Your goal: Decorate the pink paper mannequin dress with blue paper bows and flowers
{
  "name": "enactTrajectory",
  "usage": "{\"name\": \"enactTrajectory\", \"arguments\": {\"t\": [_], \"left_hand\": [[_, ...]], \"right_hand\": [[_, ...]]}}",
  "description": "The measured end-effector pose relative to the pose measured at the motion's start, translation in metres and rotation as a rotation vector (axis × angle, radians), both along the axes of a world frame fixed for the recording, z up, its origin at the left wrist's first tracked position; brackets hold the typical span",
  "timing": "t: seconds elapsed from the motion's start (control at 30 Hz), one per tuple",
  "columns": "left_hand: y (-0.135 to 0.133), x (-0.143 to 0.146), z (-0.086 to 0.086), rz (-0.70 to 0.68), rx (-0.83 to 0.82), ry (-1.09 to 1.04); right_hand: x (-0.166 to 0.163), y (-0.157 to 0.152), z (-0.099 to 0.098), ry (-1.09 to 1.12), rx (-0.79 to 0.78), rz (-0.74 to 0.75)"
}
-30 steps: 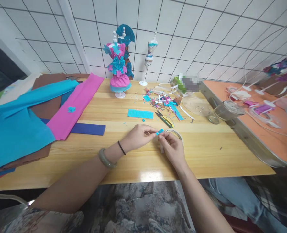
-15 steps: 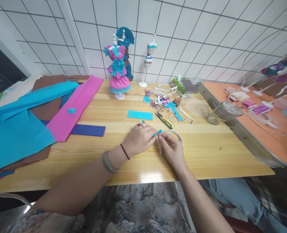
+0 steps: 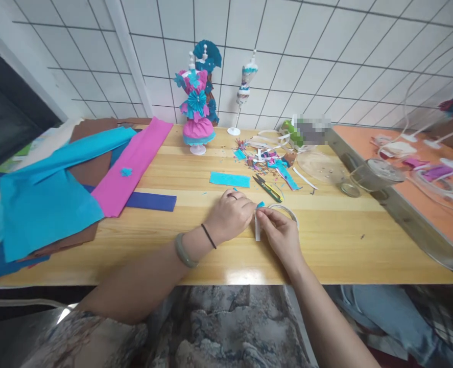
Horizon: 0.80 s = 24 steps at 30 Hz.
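My left hand [image 3: 234, 215] is closed in a pinch at a small blue piece of crepe paper [image 3: 261, 205], most of it hidden by the fingers. Against it, my right hand [image 3: 280, 230] pinches the top of a narrow white strip of tape [image 3: 258, 231], which hangs down toward the table. A roll of tape [image 3: 292, 212] lies just behind the right fingers. Beyond the hands are yellow-handled thread snips [image 3: 268, 188] and a flat blue crepe paper rectangle [image 3: 230, 179].
Folded crepe paper sheets [image 3: 46, 214] cover the left side, with a pink one [image 3: 134, 168] bearing a small blue flower [image 3: 126, 172]. Dressed mini mannequins [image 3: 197, 110] stand by the wall. Paper scraps [image 3: 264, 158] lie at the back, a glass jar [image 3: 379, 175] to the right.
The view has shifted, so the whole scene sits further right. Both hands keep their pinch; less of the blue piece shows, and the white strip hangs straighter.
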<state>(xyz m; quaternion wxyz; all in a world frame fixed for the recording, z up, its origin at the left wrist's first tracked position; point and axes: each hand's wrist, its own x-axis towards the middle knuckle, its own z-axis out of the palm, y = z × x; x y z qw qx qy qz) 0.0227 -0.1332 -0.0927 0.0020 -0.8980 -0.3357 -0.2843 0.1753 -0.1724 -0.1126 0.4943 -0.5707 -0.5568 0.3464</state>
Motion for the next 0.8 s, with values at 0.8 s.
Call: {"name": "enactTrajectory", "arguments": {"t": [0.8], "left_hand": [[-0.006,0.007,0.003,0.06,0.163,0.111]], "right_hand": [[-0.003,0.002,0.008,0.088,-0.078,-0.208]]}}
